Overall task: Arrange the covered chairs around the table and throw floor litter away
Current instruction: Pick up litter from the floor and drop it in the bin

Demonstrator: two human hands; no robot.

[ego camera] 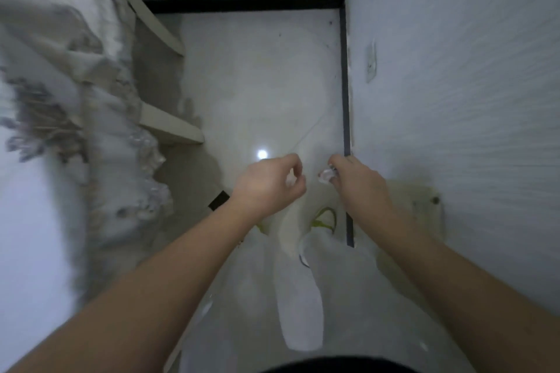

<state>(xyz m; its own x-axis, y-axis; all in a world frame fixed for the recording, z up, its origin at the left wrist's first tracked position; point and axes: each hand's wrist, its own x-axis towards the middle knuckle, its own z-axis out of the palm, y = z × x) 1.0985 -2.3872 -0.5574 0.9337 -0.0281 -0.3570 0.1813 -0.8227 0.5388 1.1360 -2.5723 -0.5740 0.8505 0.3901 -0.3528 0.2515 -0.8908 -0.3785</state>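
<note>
Pale tiled floor (260, 76) with black skirting, white wall to the right; covered chair (60, 76) at left, blurred. Both arms reach forward over a translucent plastic bag (298, 297). Left hand (266, 183) — grip narrow, fingers curled, pinching the bag's edge. Right hand (356, 180) — grip pinching a small crumpled clear scrap of litter (326, 174) above the bag.

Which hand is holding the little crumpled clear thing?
The right hand, nearest the wall: it pinches the crumpled clear scrap. The left hand has none.
</note>
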